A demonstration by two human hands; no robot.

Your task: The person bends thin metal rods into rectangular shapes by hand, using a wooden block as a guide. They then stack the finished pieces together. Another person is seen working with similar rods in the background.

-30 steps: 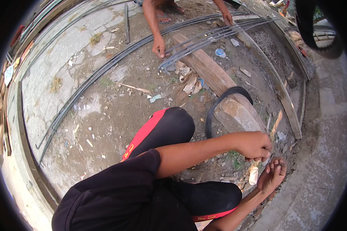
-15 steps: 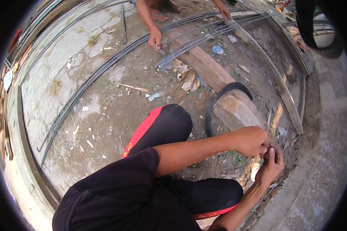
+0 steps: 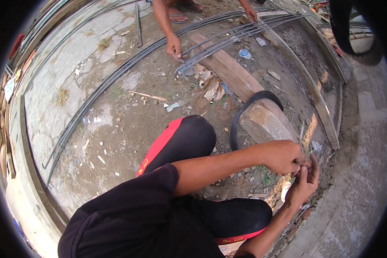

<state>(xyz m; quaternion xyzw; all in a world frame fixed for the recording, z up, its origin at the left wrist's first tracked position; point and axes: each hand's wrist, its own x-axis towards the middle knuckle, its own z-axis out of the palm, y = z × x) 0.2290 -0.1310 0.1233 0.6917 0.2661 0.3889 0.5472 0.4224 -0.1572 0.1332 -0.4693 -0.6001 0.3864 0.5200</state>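
Out to my right, both hands meet with their fingertips pressed together. My left hand [image 3: 281, 157] is closed, palm down, its thumb and fingers pinching at my right hand's fingertips. Turned palm toward me, my right hand [image 3: 303, 185] has its thumb and index finger pinched while the other fingers curl. Whatever sits between the fingertips is too small and hidden to name. Just beyond my left hand, a coil of black wire [image 3: 234, 131] loops over a wooden plank [image 3: 232, 71] and a rough pale block [image 3: 266, 124].
Across from me, another person's hand [image 3: 173, 45] grips a bundle of thin steel bars [image 3: 241, 36]. Longer bars [image 3: 112, 76] curve along the ground to the left. A board [image 3: 303, 75] edges the right side, beside a concrete strip [image 3: 357, 180]. Crumpled brown paper [image 3: 211, 88] lies mid-ground.
My right hand's fingers have shifted slightly against my left fingertips. The other person's near hand has moved slightly along the bar bundle. The view has shifted a little.
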